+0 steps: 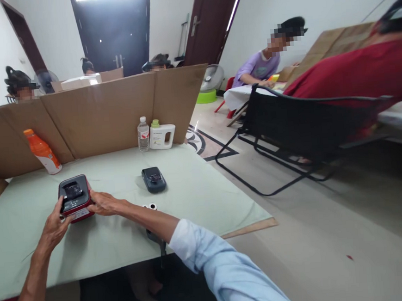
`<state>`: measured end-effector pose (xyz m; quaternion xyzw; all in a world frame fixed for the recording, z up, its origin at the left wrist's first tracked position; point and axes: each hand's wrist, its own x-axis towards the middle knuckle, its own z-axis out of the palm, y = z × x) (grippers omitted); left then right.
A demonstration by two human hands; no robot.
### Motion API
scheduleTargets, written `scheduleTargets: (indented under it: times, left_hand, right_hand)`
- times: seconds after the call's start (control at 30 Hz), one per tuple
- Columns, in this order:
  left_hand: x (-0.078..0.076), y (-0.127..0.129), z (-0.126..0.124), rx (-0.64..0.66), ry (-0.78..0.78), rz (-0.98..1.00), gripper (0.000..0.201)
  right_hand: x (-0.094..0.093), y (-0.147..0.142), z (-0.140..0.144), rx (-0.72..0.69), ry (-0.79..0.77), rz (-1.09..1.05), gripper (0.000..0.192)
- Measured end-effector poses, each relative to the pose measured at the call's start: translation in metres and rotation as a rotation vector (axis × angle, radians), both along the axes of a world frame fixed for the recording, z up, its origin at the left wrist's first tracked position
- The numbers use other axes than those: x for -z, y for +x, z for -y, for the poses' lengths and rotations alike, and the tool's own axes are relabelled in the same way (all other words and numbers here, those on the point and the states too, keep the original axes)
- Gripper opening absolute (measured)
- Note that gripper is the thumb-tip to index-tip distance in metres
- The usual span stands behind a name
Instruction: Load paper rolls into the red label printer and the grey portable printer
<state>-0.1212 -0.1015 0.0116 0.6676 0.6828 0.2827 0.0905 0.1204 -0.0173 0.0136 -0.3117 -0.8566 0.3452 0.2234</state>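
A red box with a dark grey top (75,196) is held between my two hands on the left side of the table. Something black sits in the middle of its top, and a pale label shows on its near side. My left hand (55,227) grips the near left corner, thumb along the front. On the right side, the fingers of my right hand (104,203) press against the box. Whether the box rests on the cloth or hangs just above it, I cannot tell. A dark handheld device (154,179) lies farther right. Small white rolls (152,206) are partly covered by my right forearm.
A pale green cloth (197,188) covers the table. Cardboard panels (101,116) stand along the back. Before them are an orange bottle (43,151), a water bottle (143,134) and a white jug (162,136). A dark tool (155,237) lies near the front edge. People sit at other tables.
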Motion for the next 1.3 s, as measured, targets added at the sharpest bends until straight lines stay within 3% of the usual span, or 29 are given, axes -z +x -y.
scheduleTargets:
  times: [0.2, 0.3, 0.37, 0.43, 0.5, 0.6, 0.67, 0.73, 0.87, 0.97, 1.07, 1.2, 1.3]
  left_hand:
    - [0.014, -0.016, 0.009, -0.026, 0.033, 0.019, 0.094]
    - [0.013, -0.012, 0.011, -0.054, 0.115, -0.046, 0.091]
    - [0.007, -0.001, 0.016, -0.08, 0.234, -0.125, 0.088]
    - [-0.001, 0.018, 0.024, -0.109, 0.381, -0.207, 0.081]
    - [-0.008, 0.046, 0.031, -0.112, 0.511, -0.255, 0.07]
    - [-0.012, 0.093, 0.03, 0.011, 0.575, -0.233, 0.055]
    - [-0.006, 0.122, 0.016, 0.157, 0.52, -0.165, 0.05]
    - [0.003, 0.147, -0.007, 0.28, 0.392, -0.085, 0.047]
    - [0.022, 0.194, -0.069, 0.412, 0.023, 0.107, 0.048]
    - [0.032, 0.227, -0.112, 0.453, -0.219, 0.236, 0.055]
    - [0.041, 0.253, -0.138, 0.498, -0.386, 0.387, 0.058]
    - [0.054, 0.271, -0.148, 0.614, -0.409, 0.591, 0.055]
    - [0.057, 0.273, -0.144, 0.624, -0.358, 0.663, 0.052]
  right_hand:
    - [0.006, -0.02, 0.005, -0.06, -0.004, 0.103, 0.048]
    - [0.005, 0.001, 0.004, -0.119, 0.048, 0.048, 0.045]
    - [0.002, 0.029, 0.0, -0.099, 0.112, -0.06, 0.045]
    - [0.001, 0.068, -0.006, 0.01, 0.171, -0.191, 0.047]
    - [0.005, 0.112, -0.015, 0.221, 0.22, -0.304, 0.044]
    - [0.026, 0.175, -0.03, 0.583, 0.268, -0.383, 0.04]
    - [0.048, 0.205, -0.037, 0.79, 0.249, -0.372, 0.043]
    - [0.071, 0.224, -0.041, 0.903, 0.182, -0.322, 0.048]
    - [0.099, 0.235, -0.044, 0.92, 0.017, -0.197, 0.049]
    - [0.101, 0.235, -0.048, 0.879, -0.019, -0.179, 0.046]
    - [0.096, 0.234, -0.053, 0.844, -0.023, -0.191, 0.048]
    - [0.092, 0.232, -0.055, 0.816, -0.03, -0.222, 0.049]
    - [0.091, 0.228, -0.053, 0.813, -0.039, -0.238, 0.048]
